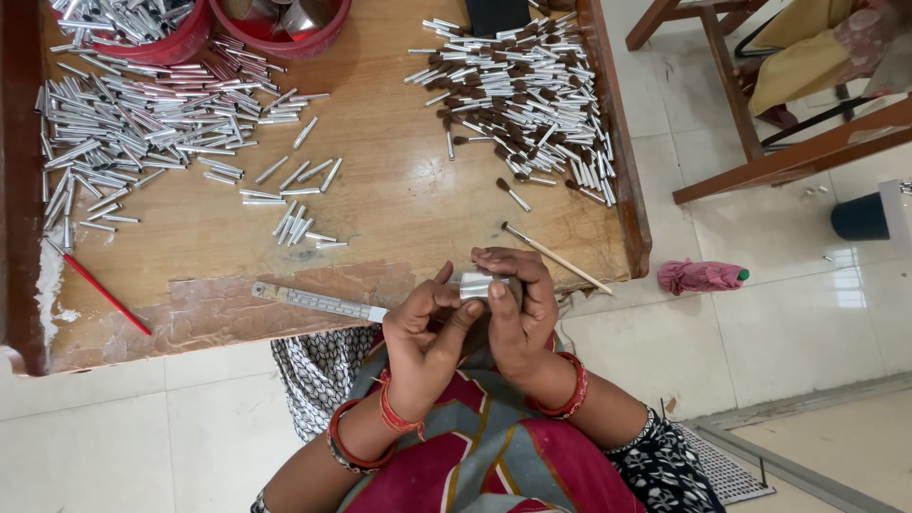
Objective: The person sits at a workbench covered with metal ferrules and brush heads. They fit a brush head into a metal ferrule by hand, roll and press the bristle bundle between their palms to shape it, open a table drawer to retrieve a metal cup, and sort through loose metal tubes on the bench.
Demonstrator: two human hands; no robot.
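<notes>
Both hands, left [423, 328] and right [518, 313], pinch one silver tube [475, 283] (red tubs [171, 43] sit far-left).

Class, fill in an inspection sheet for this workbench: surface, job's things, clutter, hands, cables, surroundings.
Surface: wooden table, raised rim, worn front edge.
Job's things: small silver tube held between both hands; plain tubes pile; bristle-tipped tubes pile.
Clutter: red pencil, ruler, thin brush, red tubs.
Hands: left hand and right hand pinch the tube.
Cables: nothing seen.
Surroundings: tiled floor, pink cloth, wooden furniture.
</notes>
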